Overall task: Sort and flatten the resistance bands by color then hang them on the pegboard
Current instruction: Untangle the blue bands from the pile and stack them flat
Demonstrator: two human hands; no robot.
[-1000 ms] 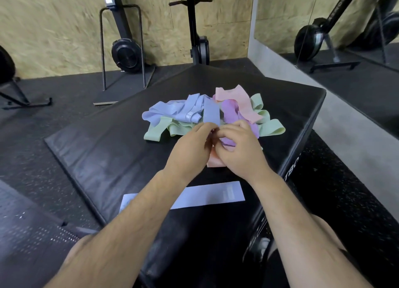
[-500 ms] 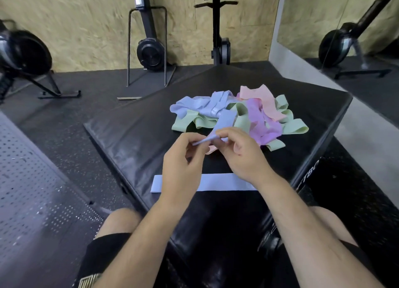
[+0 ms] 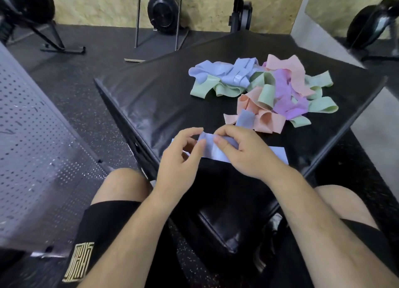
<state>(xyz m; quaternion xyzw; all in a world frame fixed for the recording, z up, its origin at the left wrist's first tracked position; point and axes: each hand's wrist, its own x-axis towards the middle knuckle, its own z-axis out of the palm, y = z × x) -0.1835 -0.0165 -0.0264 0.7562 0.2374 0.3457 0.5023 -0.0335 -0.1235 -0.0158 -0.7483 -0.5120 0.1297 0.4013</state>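
A person at a black padded bench smooths a blue resistance band on the near side of the tangled pile; the left grip pinches one end, the right grip curls over the other; a flattened blue band lies beneath; blues are seemingly being sorted; next, likely, lay it squarely on its mate; the pegboard lies well left of the pile.

Held band over flat band, pile behind
Both are pale blue; pink, green, purple, blue loops are tangled on the surface.
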